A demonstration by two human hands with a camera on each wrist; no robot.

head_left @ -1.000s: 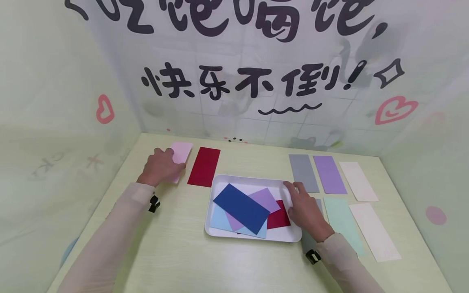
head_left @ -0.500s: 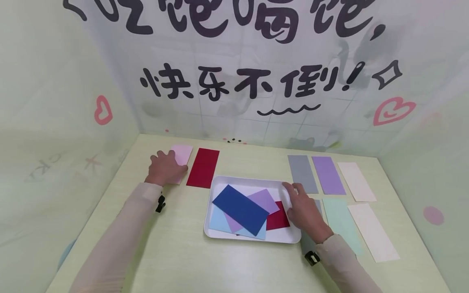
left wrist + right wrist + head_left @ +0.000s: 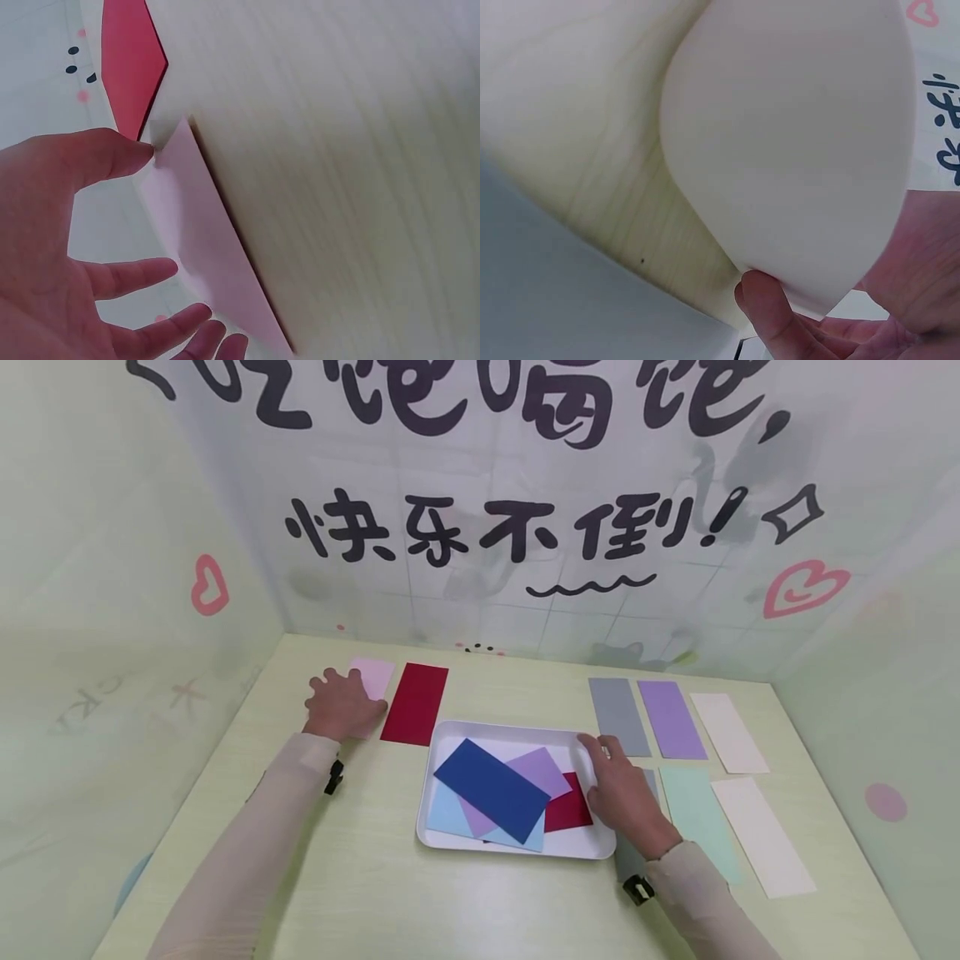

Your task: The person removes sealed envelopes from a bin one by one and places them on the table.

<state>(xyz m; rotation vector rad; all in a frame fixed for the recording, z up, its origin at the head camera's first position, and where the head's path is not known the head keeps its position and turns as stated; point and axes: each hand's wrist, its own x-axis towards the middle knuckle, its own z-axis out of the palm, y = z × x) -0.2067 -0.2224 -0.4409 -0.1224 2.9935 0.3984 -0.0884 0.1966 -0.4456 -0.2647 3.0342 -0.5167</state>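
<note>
My left hand (image 3: 341, 703) is over a pale pink card (image 3: 375, 677) at the table's back left. Its fingers are spread. In the left wrist view the thumb comes up to one corner of the pink card (image 3: 214, 244), and the fingertips lie along its far edge. With my right hand (image 3: 624, 795) I grip the right rim of a white tray (image 3: 588, 843). Overlapping inside it are a dark blue card (image 3: 492, 791), a lilac card (image 3: 542, 770), a light blue card (image 3: 444, 814) and a red card (image 3: 570, 806). The right wrist view shows fingers on the tray's wall (image 3: 795, 150).
A dark red card (image 3: 416, 703) lies between the pink card and the tray. On the right are grey (image 3: 619, 717), purple (image 3: 672, 718), mint (image 3: 699, 818) and pale pink cards (image 3: 762, 837). Printed sheets (image 3: 480, 602) bound the table's back and sides.
My left hand has shifted slightly right and towards me over the pink card, its fingers spreading more. The right hand and the tray stay in place.
</note>
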